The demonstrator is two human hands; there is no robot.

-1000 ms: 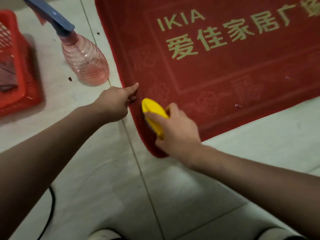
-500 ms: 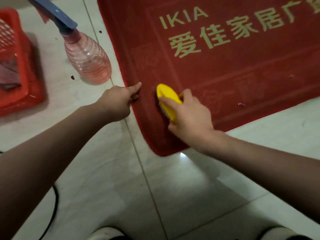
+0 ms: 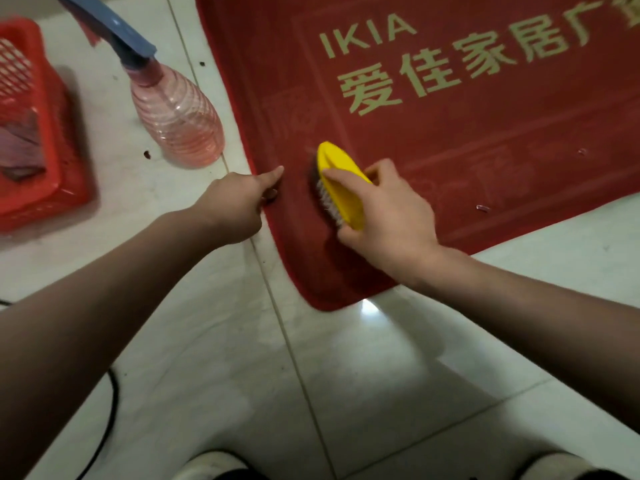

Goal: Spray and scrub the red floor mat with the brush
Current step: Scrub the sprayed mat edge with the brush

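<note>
The right hand (image 3: 388,209) grips a yellow brush (image 3: 341,178), with its bristles down on the red floor mat (image 3: 450,140) near the mat's lower left corner. The left hand (image 3: 235,206) holds the mat's left edge, thumb on top and fingers curled. On the tiled floor (image 3: 381,375), just beside the mat, stands 1 pink spray bottle (image 3: 176,116) with a blue trigger head. Further left is 1 red basket (image 3: 57,133). A black cable (image 3: 110,403) lies under the left arm.

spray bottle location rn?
Head view, upper left: the spray bottle stands between the red basket and the left edge of the red floor mat, just beyond the left hand.
</note>
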